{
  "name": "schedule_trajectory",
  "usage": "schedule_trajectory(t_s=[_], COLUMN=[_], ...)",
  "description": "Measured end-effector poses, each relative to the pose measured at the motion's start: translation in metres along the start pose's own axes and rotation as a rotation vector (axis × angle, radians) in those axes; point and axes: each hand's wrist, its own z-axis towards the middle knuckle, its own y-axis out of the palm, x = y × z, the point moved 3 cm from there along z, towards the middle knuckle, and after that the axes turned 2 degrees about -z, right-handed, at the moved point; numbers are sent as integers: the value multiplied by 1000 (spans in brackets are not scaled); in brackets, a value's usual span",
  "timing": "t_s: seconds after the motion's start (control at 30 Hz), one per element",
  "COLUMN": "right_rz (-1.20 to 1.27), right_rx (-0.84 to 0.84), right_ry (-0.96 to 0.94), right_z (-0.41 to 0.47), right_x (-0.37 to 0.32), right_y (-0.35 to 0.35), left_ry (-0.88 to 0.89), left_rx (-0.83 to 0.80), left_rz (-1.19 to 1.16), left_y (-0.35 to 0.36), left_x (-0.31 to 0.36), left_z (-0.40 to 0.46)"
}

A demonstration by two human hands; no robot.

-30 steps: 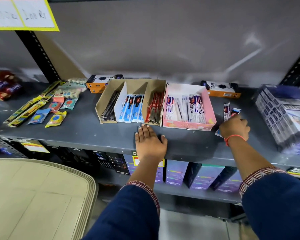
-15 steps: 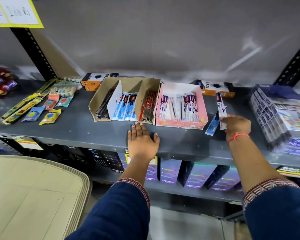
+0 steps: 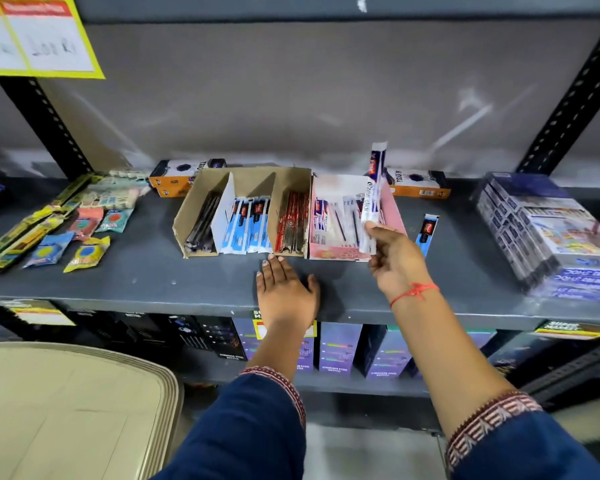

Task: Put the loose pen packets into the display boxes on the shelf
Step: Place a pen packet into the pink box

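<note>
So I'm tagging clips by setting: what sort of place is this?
Likely a stationery shop aisle: pen packets sorted in display boxes, yellow price labels on the metal shelf, boxed stock below.

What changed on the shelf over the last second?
The right hand picked up white pen packets from right of the pink box and carried them left, over it. One blue packet stays behind. The left hand stays flat on the shelf.

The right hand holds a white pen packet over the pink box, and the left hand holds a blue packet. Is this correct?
Not quite. In the head view the left hand holds nothing: it lies flat on the shelf. The right hand does hold the white pen packet over the pink box.
</note>
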Motion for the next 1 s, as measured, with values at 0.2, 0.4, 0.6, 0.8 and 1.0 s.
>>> schedule_trajectory(t_s=[0.2,0.4,0.6,0.8,1.0], right_rz=[69,122,80,104,-375], right_rx=[-97,-123,-116,-48,96], right_ry=[40,35,26,-74,-300], right_z=[-14,-17,-15,-7,32], right_x=[30,40,38,19,-21], right_y=[16,21,23,22,16], left_ry=[7,2,6,6,13], left_rx=[-3,5,2,12,11], left_rz=[-28,-49,-58,-57,-52], left_y=[2,3,4,4,6], left_x=[-2,-1,-2,-1,-3], left_z=[0,0,1,1,3])
